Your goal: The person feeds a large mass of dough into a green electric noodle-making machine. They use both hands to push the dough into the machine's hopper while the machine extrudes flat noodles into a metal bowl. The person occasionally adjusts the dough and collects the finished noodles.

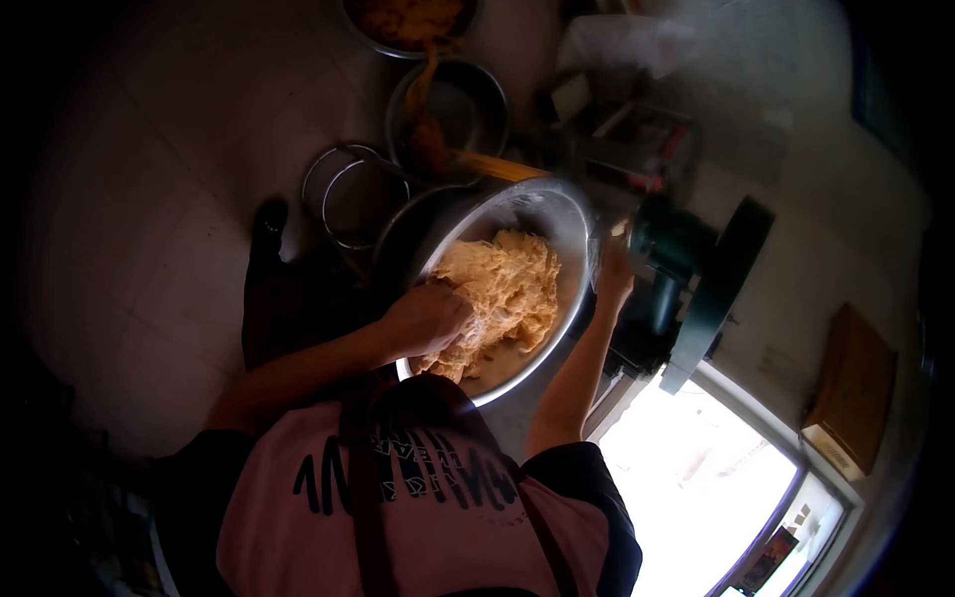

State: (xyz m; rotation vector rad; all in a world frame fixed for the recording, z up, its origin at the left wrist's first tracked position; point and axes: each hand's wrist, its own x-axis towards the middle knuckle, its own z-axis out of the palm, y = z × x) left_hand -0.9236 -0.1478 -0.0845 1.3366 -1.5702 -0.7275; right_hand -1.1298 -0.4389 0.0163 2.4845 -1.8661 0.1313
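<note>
A steel bowl [569,249] tilts in front of me, holding a rough mass of pale orange dough [507,279]. My left hand [430,320] is sunk into the dough at the bowl's left side, its fingers curled into it and partly hidden. Beyond the bowl's right rim, my right hand [614,274] is closed on something small beside a dark green machine [676,249]; what it grips is too dim to make out.
Behind are two more bowls [494,99], orange strands [418,95] trailing between them, and metal rings [323,204]. My foot [269,224] is on the tiled floor [159,199]. A brown box [851,388] sits right, by a bright window or doorway [686,488].
</note>
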